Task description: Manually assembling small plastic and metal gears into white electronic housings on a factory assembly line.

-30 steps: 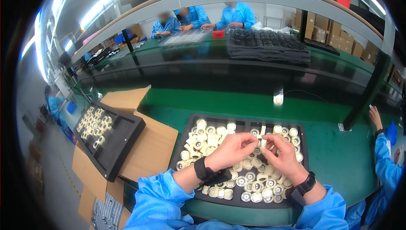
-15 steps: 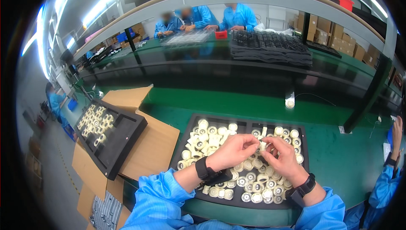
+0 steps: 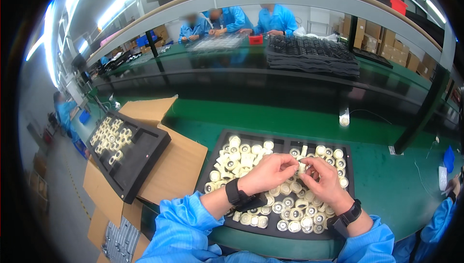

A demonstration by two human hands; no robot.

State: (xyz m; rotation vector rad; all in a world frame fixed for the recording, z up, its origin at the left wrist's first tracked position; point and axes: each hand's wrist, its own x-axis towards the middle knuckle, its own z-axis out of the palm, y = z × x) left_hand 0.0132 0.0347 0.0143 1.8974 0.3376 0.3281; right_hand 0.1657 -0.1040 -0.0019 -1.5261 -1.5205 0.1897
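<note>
A small cream plastic gear (image 3: 301, 168) is held up between my two hands, over a black tray (image 3: 280, 142) full of loose gears. My right hand (image 3: 325, 182) pinches it between thumb and fingers from the right. From the left, the closed fingertips of my left hand (image 3: 267, 173) meet the same gear; their exact grip is partly hidden. Many cream toothed gears (image 3: 295, 213) lie jumbled in the tray's two sections below my wrists, some flat, some on edge.
Left, a second black tray (image 3: 145, 166) of gears rests tilted on an open cardboard box (image 3: 181, 159). A white piece (image 3: 344, 119) with a thin wire lies on the green bench (image 3: 377, 176). At right, a co-worker's hand (image 3: 453, 185) is beside a white object (image 3: 442, 178). A dark post (image 3: 423, 113) rises behind.
The co-worker's raised hand at the right has come down toward the bench. My hands keep nearly the same pose around the gear; the whole view has shifted slightly.
</note>
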